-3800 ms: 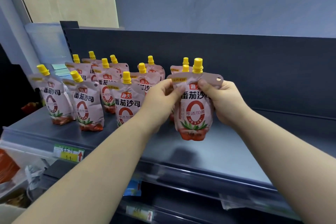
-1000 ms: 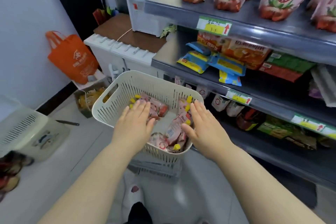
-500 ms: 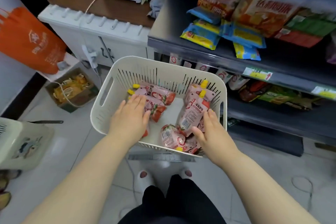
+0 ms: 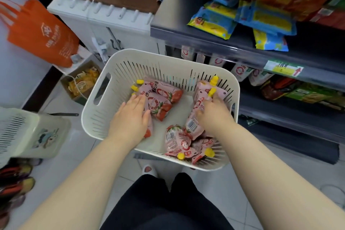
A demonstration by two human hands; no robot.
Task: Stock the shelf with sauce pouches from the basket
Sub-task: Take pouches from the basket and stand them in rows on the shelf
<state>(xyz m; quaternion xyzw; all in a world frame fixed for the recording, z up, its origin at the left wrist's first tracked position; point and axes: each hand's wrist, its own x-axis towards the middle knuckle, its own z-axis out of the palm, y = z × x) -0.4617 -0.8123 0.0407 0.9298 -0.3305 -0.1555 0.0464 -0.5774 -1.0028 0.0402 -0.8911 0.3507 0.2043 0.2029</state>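
A white slotted basket [image 4: 149, 56] stands on the floor in front of me with several pink sauce pouches with yellow caps in it. My left hand [image 4: 130, 115] lies flat, fingers straight, on the left group of pouches [image 4: 158, 99]. My right hand [image 4: 212, 112] grips a pouch [image 4: 200, 99] by the basket's right wall, fingers curled just under its yellow spout. More pouches [image 4: 179, 142] lie heaped at the near right corner. The shelf with the standing pouches is out of view above.
Dark shelves [image 4: 205, 37] at the right carry blue and yellow snack bags [image 4: 214, 22] and a price tag [image 4: 283, 68]. An orange bag [image 4: 41, 33] and a cardboard box [image 4: 82, 82] are at the left. A second basket [image 4: 28, 132] is at lower left.
Since 0.5 s ago my right hand has moved up along the basket's right side and curled round a pouch near its spout. My left hand has slid a little further over the left pouches.
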